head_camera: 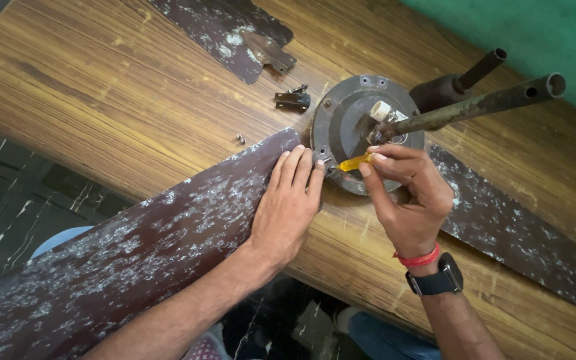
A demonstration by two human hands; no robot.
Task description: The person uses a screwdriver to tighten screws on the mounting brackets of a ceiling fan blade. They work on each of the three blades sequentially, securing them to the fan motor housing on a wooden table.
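Fingers of the left hand (288,200) lie pressed together, flat on a fan blade (135,253). Beside it, the right hand (408,200) pinches a yellow-handled screwdriver (356,162) against the motor housing (348,127).

No packages, labels, signs or screens are visible; the black wrist-worn band (437,280) shows only its strap, with any display face turned out of view.
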